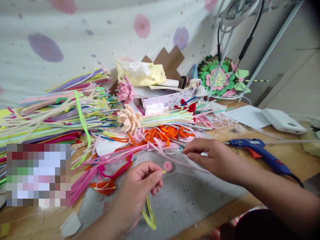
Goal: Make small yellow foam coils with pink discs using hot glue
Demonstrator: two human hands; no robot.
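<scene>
My left hand (147, 178) pinches a yellow-green strip (150, 218) between thumb and fingers; its tail loops down below the hand. At the strip's top end, just beyond my fingertips, is a small pink spiral coil (168, 166). My right hand (207, 153) hovers low at the mat's far side, fingers loosely bent and thumb apart. Beside its fingertips shows a thin metal blade (178, 142), perhaps of scissors, partly hidden by the hand. Pale pink pipe cleaners (172, 156) lie under and beside it. The grey mat (195, 203) lies beneath both hands.
A blue glue gun (262, 155) lies right of my right hand, its cord trailing right. Bundles of coloured pipe cleaners (57, 110) pile up at left. Orange pipe cleaners (167, 133), a cream flower (128, 119) and a white box (282, 120) stand farther back.
</scene>
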